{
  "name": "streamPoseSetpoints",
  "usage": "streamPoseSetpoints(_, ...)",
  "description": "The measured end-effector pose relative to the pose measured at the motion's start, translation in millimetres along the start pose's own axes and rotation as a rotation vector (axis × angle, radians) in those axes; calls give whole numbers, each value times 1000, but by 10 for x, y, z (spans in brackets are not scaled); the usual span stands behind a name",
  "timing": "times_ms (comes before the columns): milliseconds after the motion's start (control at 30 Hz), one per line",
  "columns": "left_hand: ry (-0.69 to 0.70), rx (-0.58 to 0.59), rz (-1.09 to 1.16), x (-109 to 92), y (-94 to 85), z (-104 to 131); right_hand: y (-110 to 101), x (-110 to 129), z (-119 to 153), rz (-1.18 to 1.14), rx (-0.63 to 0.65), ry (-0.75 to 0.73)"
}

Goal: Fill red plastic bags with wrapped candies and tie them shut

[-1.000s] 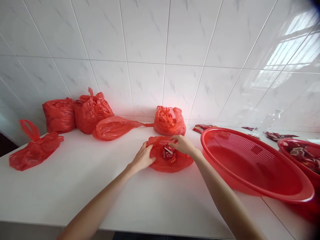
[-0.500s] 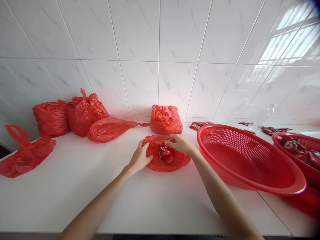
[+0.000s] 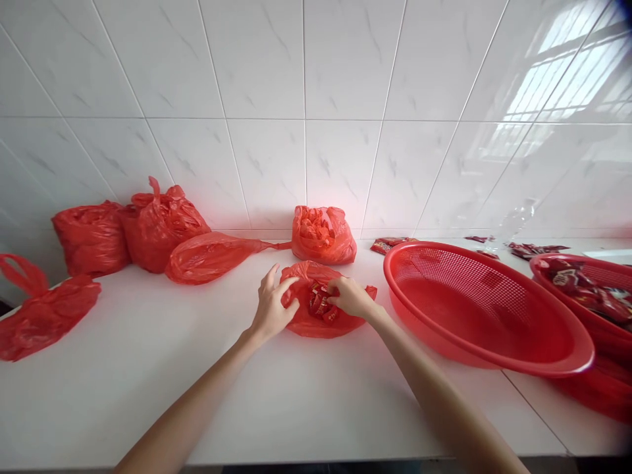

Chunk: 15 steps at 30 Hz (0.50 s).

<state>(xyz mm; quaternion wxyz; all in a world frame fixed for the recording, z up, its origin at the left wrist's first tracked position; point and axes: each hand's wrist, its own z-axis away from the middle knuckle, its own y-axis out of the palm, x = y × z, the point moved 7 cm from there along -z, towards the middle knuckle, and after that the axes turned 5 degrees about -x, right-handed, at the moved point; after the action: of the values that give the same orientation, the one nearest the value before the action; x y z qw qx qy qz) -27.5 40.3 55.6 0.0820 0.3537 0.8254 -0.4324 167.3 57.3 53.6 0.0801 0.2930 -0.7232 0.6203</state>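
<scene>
A thin red plastic bag (image 3: 311,328) lies with its mouth spread on the white counter in front of me. Inside it sit several shiny dark-red packets (image 3: 320,301) with pale lettering. My left hand (image 3: 273,306) is at the bag's left rim, thumb and fingers spread, with nothing held between them. Over the bag's right side, my right hand (image 3: 351,297) reaches in with its fingers curled together on one of the red packets; its fingertips are partly hidden.
Right of the bag stands a large red plastic basket (image 3: 474,329). Beyond it, another red basket (image 3: 538,266) holds packets. Loose packets (image 3: 390,245) and a clear bottle (image 3: 516,220) lie near the wall. A filled red bag (image 3: 323,247) stands behind; more red bags (image 3: 162,224) are at left.
My left hand has let go of the bag's rim and opened slightly to the left. The right hand has moved from the rim down onto the packets. The view has shifted slightly.
</scene>
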Motion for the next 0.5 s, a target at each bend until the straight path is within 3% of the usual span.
streamPoseSetpoints(100,132,-168,123,-197,-190,-5,-80,-21,-2,-115,-57,-11)
streamPoseSetpoints(200,222,-168,307,-358,-242,-21,-167,-10,57,-316,-71,-42)
streamPoseSetpoints(333,215,96,408,-467,-14,-106,-270,-66,178,-529,-162,-41)
streamPoseSetpoints(433,175,292,269,-439,250,-173,-296,-135,247,-335,-226,-60)
streamPoseSetpoints(500,140,363,143,-379,397,-209,-283,-176,273,-183,-228,-79)
